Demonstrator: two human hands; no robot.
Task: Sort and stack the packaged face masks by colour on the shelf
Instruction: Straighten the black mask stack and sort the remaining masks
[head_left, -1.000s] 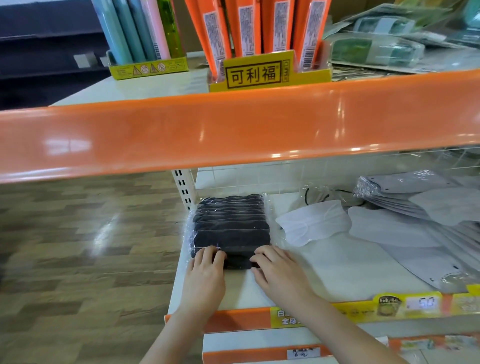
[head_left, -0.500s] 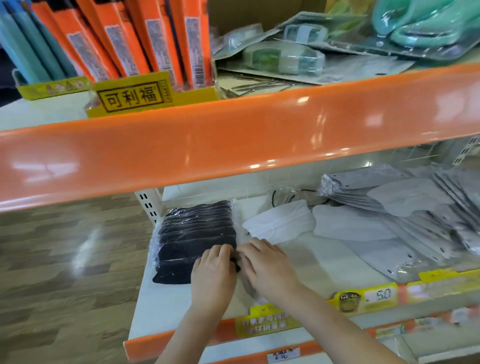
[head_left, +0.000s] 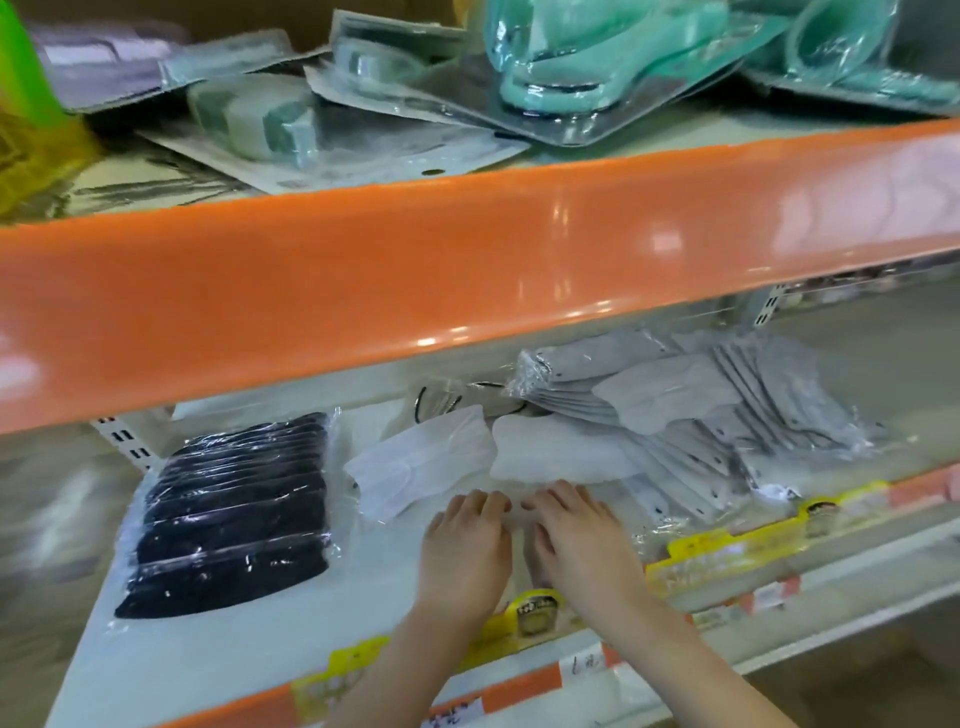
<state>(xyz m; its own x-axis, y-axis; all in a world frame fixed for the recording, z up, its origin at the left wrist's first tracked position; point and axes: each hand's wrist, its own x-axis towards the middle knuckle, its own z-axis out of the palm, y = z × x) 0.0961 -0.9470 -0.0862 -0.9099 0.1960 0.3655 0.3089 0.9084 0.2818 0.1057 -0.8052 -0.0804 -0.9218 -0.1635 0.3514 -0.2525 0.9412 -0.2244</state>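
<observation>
Both hands have left the black mask stack (head_left: 228, 514); left hand (head_left: 464, 553) and right hand (head_left: 582, 540), fingers relaxed and holding nothing, now reach the white packs (head_left: 561, 452), likely next.

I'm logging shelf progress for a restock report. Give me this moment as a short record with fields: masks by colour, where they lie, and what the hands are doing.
black masks: stacked pack, left end of shelf
white masks: loose, middle
grey masks: untidy pile, right
left hand: open, fingers toward white masks
right hand: open, beside left hand
holding: nothing visible
</observation>
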